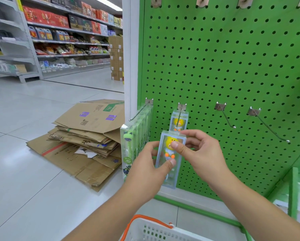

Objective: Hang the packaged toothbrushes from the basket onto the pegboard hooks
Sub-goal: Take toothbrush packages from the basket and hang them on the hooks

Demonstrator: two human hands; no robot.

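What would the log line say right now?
both hands: left hand, right hand hold yellow toothbrush pack | near second hook | not hung

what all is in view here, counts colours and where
pegboard: one, green, fills the right side
hooks: four in the lower row; the two right ones bare
green toothbrush packs: a row, exact count unclear, on the leftmost hook
yellow toothbrush pack on hook: one, second hook from the left
yellow toothbrush pack in hand: one, clear box, just below that hook's tip
basket: one, white with orange handle, bottom edge
flattened cardboard: a pile, brown, on the floor at left
store shelves: stocked, far left
left hand: holds the pack's lower part
right hand: fingers on the pack's top
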